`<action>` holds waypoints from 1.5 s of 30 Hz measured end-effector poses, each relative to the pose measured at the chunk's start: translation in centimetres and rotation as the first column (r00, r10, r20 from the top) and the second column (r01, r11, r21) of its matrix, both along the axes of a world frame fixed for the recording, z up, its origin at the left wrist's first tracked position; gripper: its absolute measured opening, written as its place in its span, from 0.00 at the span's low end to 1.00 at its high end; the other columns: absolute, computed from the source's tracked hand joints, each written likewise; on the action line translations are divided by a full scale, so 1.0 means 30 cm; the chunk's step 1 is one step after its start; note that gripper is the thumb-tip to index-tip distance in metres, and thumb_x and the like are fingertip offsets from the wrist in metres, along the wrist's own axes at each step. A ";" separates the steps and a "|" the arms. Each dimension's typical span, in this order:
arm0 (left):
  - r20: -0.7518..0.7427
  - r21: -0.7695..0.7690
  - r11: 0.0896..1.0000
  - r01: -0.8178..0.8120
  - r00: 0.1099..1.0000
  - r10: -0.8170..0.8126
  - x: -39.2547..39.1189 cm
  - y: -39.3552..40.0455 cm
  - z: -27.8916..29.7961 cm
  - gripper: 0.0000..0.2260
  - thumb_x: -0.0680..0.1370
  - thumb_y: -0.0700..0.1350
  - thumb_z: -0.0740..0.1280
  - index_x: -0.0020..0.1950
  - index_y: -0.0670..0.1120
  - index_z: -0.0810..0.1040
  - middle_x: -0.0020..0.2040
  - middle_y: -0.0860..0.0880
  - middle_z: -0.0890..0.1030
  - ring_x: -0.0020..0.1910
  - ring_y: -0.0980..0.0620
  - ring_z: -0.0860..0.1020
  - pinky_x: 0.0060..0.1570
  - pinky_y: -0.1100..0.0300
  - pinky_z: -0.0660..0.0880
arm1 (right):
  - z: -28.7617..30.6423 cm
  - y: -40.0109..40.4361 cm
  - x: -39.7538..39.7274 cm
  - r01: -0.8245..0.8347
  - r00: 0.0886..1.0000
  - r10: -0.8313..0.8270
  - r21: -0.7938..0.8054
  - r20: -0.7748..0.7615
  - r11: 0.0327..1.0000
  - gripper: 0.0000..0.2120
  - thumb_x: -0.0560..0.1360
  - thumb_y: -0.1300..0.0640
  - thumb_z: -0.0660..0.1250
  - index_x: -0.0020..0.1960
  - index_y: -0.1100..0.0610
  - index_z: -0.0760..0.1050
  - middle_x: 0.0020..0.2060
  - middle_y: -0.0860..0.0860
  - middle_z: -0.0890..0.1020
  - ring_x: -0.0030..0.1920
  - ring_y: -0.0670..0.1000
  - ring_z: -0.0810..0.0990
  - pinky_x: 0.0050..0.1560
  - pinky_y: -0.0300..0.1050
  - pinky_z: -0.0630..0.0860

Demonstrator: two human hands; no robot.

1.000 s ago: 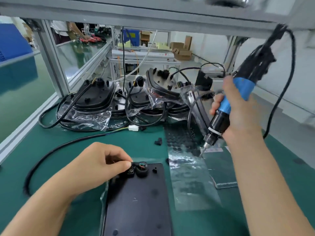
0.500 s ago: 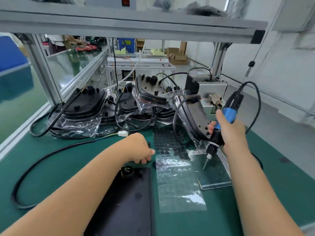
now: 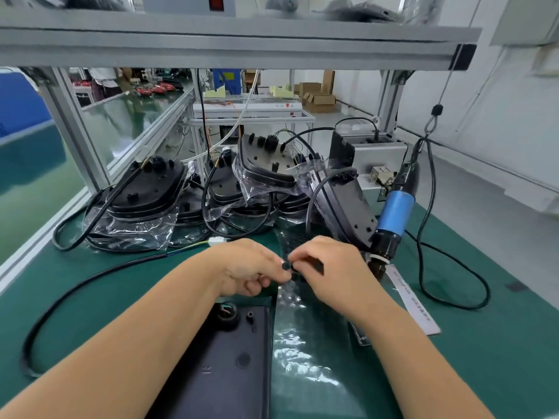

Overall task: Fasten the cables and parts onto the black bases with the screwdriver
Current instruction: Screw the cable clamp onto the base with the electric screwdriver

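Pinching a small black part (image 3: 286, 266), both hands, label strip (image 3: 416, 303) writing unreadable

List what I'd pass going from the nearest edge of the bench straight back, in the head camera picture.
Black base → the two hands, left hand and right hand, pinching a small black part → bagged black housings → grey machine behind the bench.

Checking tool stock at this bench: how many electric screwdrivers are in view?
1. The blue-handled screwdriver stands tip-down just beyond the right hand, at the right of the green mat. Others may be hidden behind the stacked parts.
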State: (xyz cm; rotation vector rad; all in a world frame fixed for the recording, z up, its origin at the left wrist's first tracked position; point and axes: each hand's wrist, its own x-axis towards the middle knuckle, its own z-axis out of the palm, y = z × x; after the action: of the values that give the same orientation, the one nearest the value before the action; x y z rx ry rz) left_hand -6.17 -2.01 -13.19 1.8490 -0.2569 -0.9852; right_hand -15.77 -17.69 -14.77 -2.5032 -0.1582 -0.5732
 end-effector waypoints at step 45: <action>-0.075 -0.288 0.915 -0.282 0.959 0.272 -0.077 0.017 0.036 0.07 0.76 0.33 0.68 0.51 0.30 0.80 0.39 0.40 0.82 0.32 0.52 0.79 0.31 0.67 0.77 | -0.032 0.068 -0.006 0.155 0.956 -0.142 -0.032 0.255 0.987 0.05 0.71 0.61 0.75 0.39 0.59 0.80 0.32 0.50 0.81 0.35 0.54 0.79 0.34 0.54 0.77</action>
State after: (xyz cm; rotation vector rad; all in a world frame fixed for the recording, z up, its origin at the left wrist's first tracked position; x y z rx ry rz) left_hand -8.48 -1.49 -12.11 1.5416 -0.1097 -0.7352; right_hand -15.93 -15.63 -15.74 -2.4975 -0.0813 -0.9618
